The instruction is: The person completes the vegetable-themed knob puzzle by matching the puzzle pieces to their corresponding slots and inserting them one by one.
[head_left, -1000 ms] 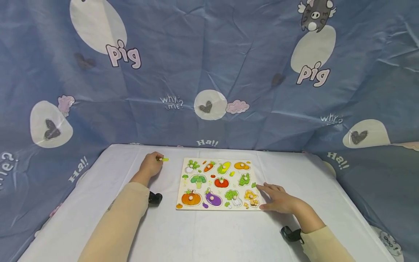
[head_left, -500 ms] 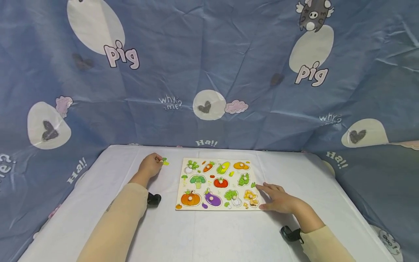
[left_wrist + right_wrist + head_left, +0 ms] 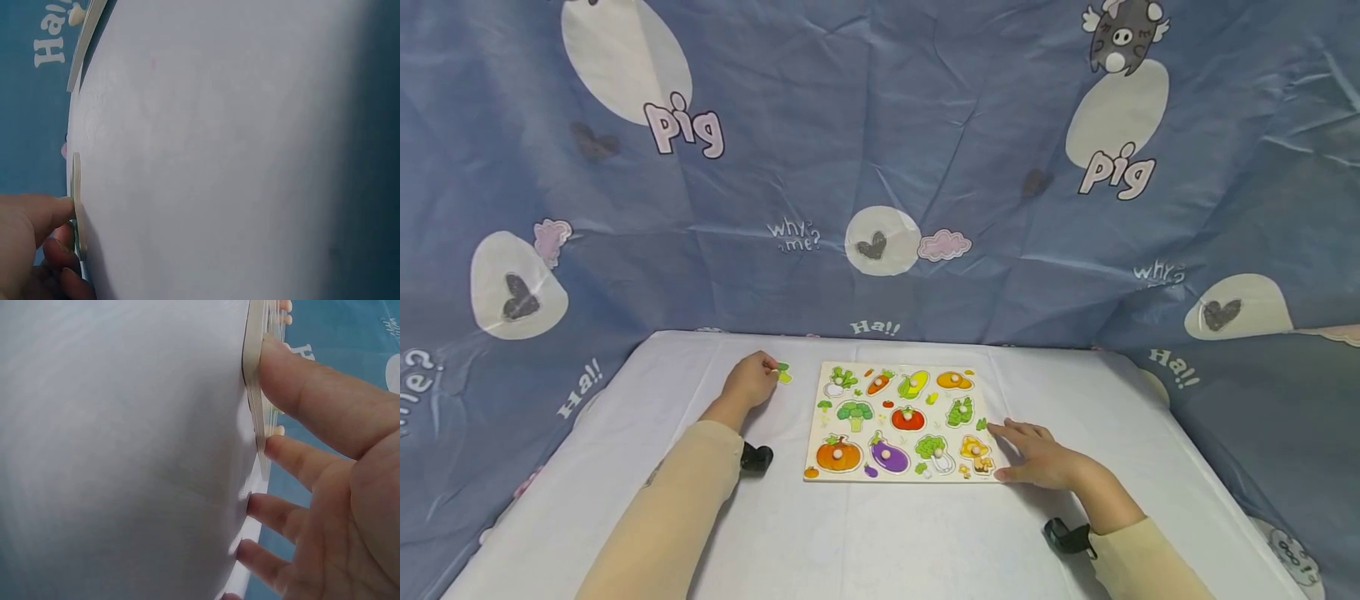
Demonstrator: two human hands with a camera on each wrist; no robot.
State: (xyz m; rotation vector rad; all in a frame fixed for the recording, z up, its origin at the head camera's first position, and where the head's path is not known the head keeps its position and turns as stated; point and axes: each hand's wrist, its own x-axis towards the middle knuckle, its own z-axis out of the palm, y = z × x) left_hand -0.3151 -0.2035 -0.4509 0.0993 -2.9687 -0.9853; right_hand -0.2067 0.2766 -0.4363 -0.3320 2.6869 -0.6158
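My left hand [image 3: 752, 379] is left of a wooden vegetable puzzle board [image 3: 887, 477] and pinches a broccoli puzzle piece [image 3: 783, 373], green at the top with a yellow-green stem. In the left wrist view the same piece [image 3: 78, 212] shows edge-on between thumb and fingers, close over the tablecloth. Spread fingers of my right hand [image 3: 1033, 454] lie at the board's right side. The right wrist view has the thumb and index finger against the board's edge [image 3: 253, 362], with other fingertips on the cloth. On the board, the broccoli picture [image 3: 854, 415] shows no knob.
Knobbed pieces sit in the board, among them a pumpkin [image 3: 827, 456], an eggplant [image 3: 898, 457], a tomato [image 3: 917, 419] and a carrot [image 3: 875, 386]. A white cloth [image 3: 895, 542] covers the table. A blue printed curtain [image 3: 1000, 292] hangs behind it.
The broccoli piece has turned in my left hand's fingers, from lying sideways to its green top pointing away. That hand shifted slightly to the right. My right hand stayed at the board.
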